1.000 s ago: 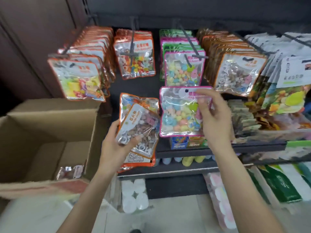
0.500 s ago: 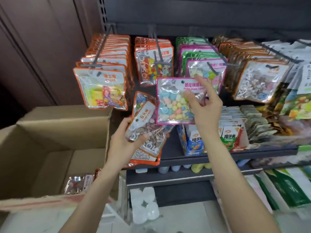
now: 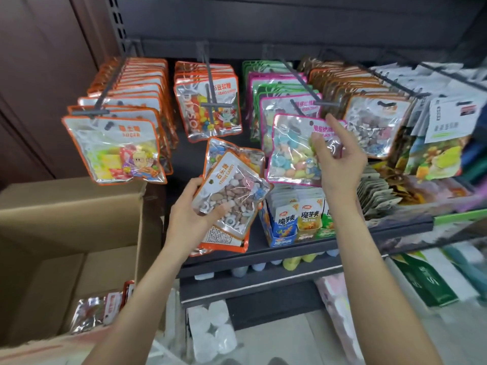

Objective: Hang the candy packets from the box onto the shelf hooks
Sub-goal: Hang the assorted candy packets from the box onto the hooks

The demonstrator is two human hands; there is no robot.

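I am holding a pink-edged candy packet (image 3: 292, 151) up in my right hand (image 3: 338, 164), pinching its right side between thumb and curled fingers while my index finger is pointing up along its top corner. The packet's hang hole is sitting just below the tip of the third shelf hook (image 3: 303, 83), not yet threaded on it, and the packet is covering the front of the pink and green packets (image 3: 274, 101) already hanging on that hook.

My left hand (image 3: 191, 219) is gripping a small stack of stone candy packets (image 3: 232, 196), orange-edged, with my thumb pressing across the front one and my fingers wrapping behind. They are tilting to the right, lower than the pink one and just left of it.

To the left, orange-edged sugar packets (image 3: 116, 148) are filling the first hook, and jelly bean packets (image 3: 210, 111) are hanging on the second. To the right, more stone candy packets (image 3: 376, 125) are crowding the fourth hook, with white packets (image 3: 453, 114) beyond them.

The cardboard box (image 3: 71, 214) is standing open at my lower left, and a few shiny packets (image 3: 100, 309) are lying in its bottom. On the shelf board (image 3: 290, 246) under my hands, a display carton of snack sachets (image 3: 297, 219) is standing upright.
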